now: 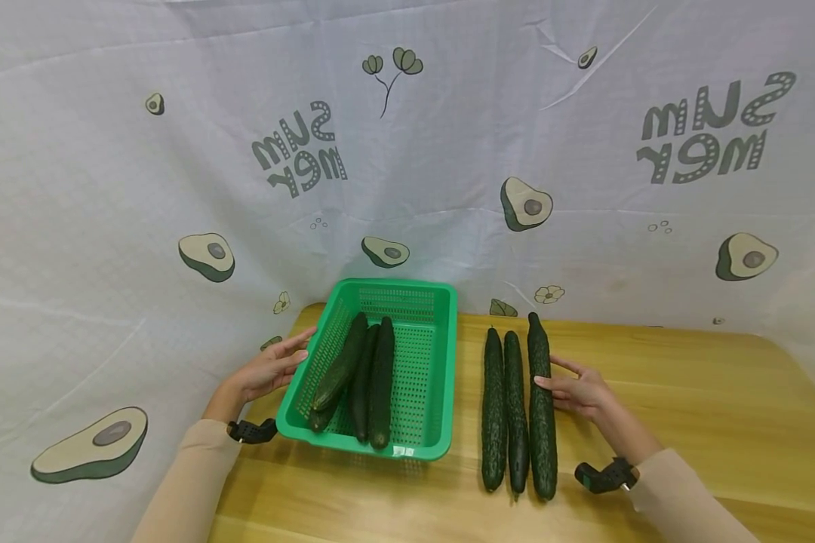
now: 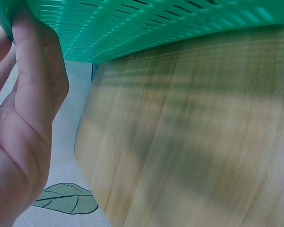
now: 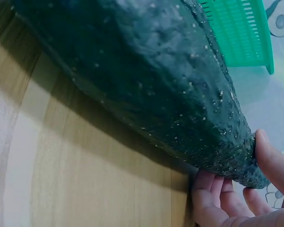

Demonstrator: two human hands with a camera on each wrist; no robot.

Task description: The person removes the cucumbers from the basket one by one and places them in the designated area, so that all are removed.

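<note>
On the table's left part is a green slotted plastic basket [image 1: 452, 362] with several dark green cucumbers [image 1: 382, 385] lying lengthwise along its left side. My left hand [image 1: 269, 369] grips the basket's left rim; the left wrist view shows its fingers [image 2: 31, 71] bent up against the green edge. To the right of the basket, three cucumbers lie side by side, pointing away from me. My right hand [image 1: 584, 392] holds the rightmost cucumber [image 1: 543, 445], thumb on top and fingers along its right side. Close up, that cucumber [image 3: 156, 90] has bumpy, pale-speckled skin.
The left cucumber [image 1: 493, 415] and the middle cucumber [image 1: 516, 422] of the row lie close beside the held one. Wood-grain table [image 1: 686, 422] extends to the right. A white curtain [image 1: 448, 151] printed with avocados hangs behind and to the left.
</note>
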